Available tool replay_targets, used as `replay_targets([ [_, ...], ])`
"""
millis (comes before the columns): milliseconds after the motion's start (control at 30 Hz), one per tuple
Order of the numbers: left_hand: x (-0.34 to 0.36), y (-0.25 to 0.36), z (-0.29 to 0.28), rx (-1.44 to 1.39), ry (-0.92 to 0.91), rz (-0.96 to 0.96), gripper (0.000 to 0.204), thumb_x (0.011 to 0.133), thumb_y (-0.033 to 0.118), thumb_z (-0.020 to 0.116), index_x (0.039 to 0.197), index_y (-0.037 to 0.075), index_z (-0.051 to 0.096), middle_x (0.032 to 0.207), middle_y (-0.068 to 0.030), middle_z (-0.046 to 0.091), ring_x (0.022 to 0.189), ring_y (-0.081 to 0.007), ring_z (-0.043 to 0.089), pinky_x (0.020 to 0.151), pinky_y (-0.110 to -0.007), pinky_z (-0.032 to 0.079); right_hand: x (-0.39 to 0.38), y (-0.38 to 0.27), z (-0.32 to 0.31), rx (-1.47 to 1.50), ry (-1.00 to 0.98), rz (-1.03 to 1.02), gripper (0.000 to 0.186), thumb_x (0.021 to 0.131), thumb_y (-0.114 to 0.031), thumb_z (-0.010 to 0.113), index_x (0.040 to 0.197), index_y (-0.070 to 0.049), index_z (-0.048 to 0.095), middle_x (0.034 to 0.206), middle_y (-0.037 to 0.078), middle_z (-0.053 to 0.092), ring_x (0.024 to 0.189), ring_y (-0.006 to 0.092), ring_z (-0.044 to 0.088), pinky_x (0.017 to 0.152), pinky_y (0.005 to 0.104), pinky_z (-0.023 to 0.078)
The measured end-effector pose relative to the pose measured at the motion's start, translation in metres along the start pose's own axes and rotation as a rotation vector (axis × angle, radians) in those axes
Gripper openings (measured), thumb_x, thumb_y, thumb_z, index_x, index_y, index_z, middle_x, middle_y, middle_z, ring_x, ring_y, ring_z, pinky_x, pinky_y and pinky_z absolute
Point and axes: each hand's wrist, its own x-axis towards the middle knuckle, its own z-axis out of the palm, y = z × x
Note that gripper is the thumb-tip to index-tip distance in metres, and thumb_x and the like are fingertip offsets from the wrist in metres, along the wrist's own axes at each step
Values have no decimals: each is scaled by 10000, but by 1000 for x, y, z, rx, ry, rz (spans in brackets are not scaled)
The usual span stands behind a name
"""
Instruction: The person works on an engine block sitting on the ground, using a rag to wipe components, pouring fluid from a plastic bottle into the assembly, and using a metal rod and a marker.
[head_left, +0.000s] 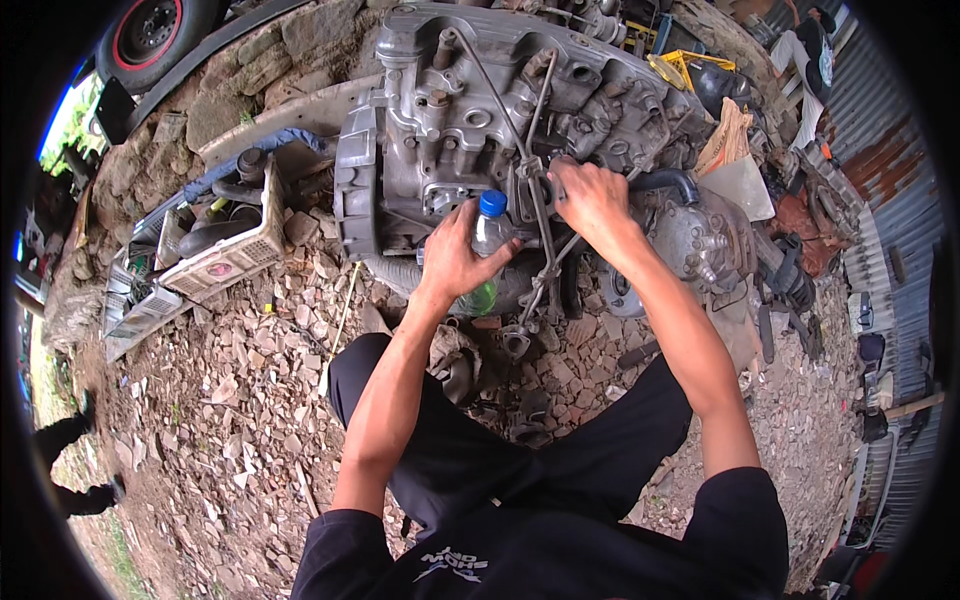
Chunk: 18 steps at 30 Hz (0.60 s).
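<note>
Head view showed the left hand (455, 255) gripping a clear plastic bottle with a blue cap (487, 240), capped and unpoured, against the grey metal engine block (460, 110), while the right hand (590, 200) clasped its thin metal pipes (540, 215).

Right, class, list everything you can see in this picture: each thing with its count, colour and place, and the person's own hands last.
engine: one, grey metal, on the stony ground, top centre
plastic bottle: one, clear with blue cap, greenish liquid low down, before the engine
metal rods: thin, grey, running down the engine's front
black hose: one, right of the engine
tyre: one, black with red rim, top left
white casing: one, left of the engine
left hand: grips the plastic bottle
right hand: on the metal rods
</note>
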Motion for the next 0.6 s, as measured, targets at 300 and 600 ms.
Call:
replay_targets([
  [300, 0, 0, -4, -17, 9, -10, 730, 713, 497, 774, 1149, -45, 552, 991, -249, 638, 931, -428, 631, 792, -487, 511, -4, 3, -5, 6, 46, -10, 176, 785, -114, 661, 959, -97, 676, 745, 137, 699, 709, 341, 693, 733, 502, 494],
  [600, 3, 7, -3, -4, -81, -74, 837, 726, 481, 779, 1254, -113, 517, 1137, -305, 622, 1082, -435, 613, 923, -459, 494, 1, 22, 6, 69, 210, -140, 109, 875, -181, 658, 954, -125, 706, 794, 137, 708, 725, 337, 678, 752, 476, 474],
])
